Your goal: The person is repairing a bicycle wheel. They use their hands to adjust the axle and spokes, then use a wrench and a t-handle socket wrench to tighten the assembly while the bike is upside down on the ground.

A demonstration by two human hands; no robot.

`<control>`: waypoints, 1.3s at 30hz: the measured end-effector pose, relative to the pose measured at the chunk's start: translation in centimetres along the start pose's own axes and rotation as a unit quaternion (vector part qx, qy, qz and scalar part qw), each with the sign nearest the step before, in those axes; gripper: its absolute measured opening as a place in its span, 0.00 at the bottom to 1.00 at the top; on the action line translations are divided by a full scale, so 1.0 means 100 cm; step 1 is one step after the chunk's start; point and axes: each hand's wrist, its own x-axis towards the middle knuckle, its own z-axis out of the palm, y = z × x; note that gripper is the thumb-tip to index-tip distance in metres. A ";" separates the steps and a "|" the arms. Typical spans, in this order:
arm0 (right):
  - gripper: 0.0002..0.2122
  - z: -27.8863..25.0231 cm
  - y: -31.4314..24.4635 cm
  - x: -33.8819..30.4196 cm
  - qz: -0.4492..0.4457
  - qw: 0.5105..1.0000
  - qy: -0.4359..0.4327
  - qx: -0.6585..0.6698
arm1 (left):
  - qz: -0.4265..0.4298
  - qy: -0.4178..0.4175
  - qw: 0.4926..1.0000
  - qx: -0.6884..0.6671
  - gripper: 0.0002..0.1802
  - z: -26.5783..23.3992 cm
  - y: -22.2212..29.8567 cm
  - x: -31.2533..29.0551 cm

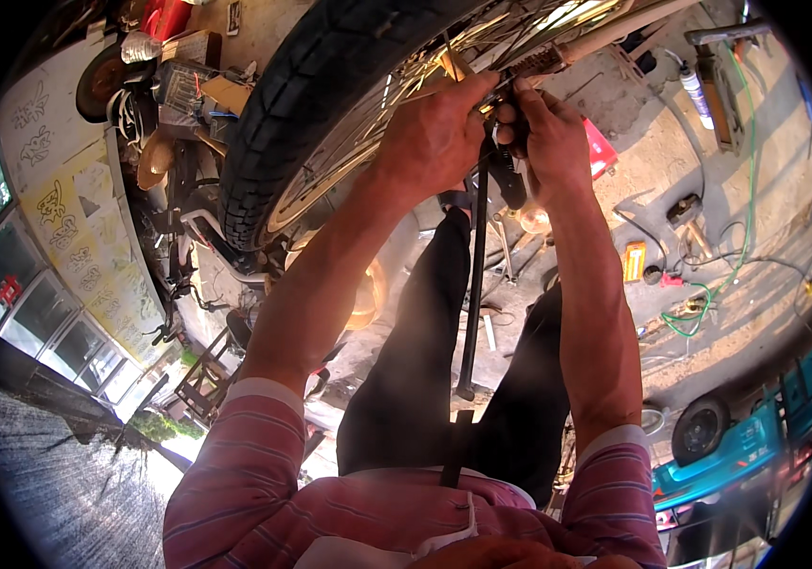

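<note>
Far left, 9 to 10 o'clock: wall panel (74, 213) with drawn marks, partly yellow. At 8 o'clock, a wooden chair (203, 381). At 10 o'clock, a small wheel (100, 83) with a black tyre leans by the wall; at 11 o'clock, near the rim, a red container (166, 17).

Big bicycle wheel (306, 104), black knobby tyre, fills 10 to 12 o'clock, cut off by the upper edge; its spokes (354, 142) run in toward 12 o'clock, behind the left forearm.

Left hand (439, 128) at 12 o'clock, bent at the wrist, thumb and fingers pinched on a small dark part (499, 90) beside the spokes; exact kind too small to tell. Black bar (476, 284) hangs from just below that spot down past the centre, between the person's dark-trousered legs (406, 370). Can't tell what its upper end joins.

Right hand (558, 142) between 1 and 2 o'clock, thumb and curled fingers clamped on the same small part. Hands close together, fingertips nearly meeting.

Right side, on the floor (785, 190): red box (600, 149) at 2 o'clock, partly behind the right hand; yellow-orange box (634, 262) at 3; hammer (685, 210) and white tube (696, 100) between 2 and 3; green cord (749, 180) past them. Teal vehicle (724, 465) at 4.
</note>
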 end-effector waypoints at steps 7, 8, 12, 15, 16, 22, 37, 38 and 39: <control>0.14 -0.002 0.001 0.000 0.001 0.999 -0.015 0.031 | 0.006 0.005 1.000 0.001 0.23 0.001 -0.001 0.000; 0.13 -0.001 0.001 0.000 -0.002 0.999 -0.014 0.034 | 0.006 0.005 1.000 0.000 0.23 0.001 -0.001 0.000; 0.14 0.000 0.001 0.000 -0.004 0.999 -0.007 0.036 | 0.009 0.005 1.000 0.002 0.23 0.000 -0.001 0.000; 0.14 0.001 0.000 -0.001 0.005 1.000 -0.001 0.007 | 0.006 0.003 1.000 -0.004 0.24 -0.002 0.000 0.000; 0.14 0.001 -0.001 -0.001 0.005 1.000 -0.001 0.007 | 0.000 -0.003 1.000 -0.007 0.24 -0.002 0.001 -0.001; 0.16 0.000 -0.007 -0.002 0.003 0.998 -0.012 -0.058 | 0.004 0.003 1.000 0.001 0.24 -0.001 -0.001 0.000; 0.12 0.000 -0.001 -0.004 -0.011 1.000 -0.010 0.003 | 0.007 0.008 1.000 -0.008 0.23 0.000 -0.001 -0.001; 0.12 0.000 0.000 -0.004 -0.008 1.000 -0.006 0.009 | 0.007 0.007 1.000 -0.008 0.23 0.001 -0.002 -0.001; 0.12 -0.001 0.001 -0.003 -0.005 1.000 -0.002 0.015 | 0.012 0.011 1.000 -0.010 0.23 0.001 -0.002 -0.001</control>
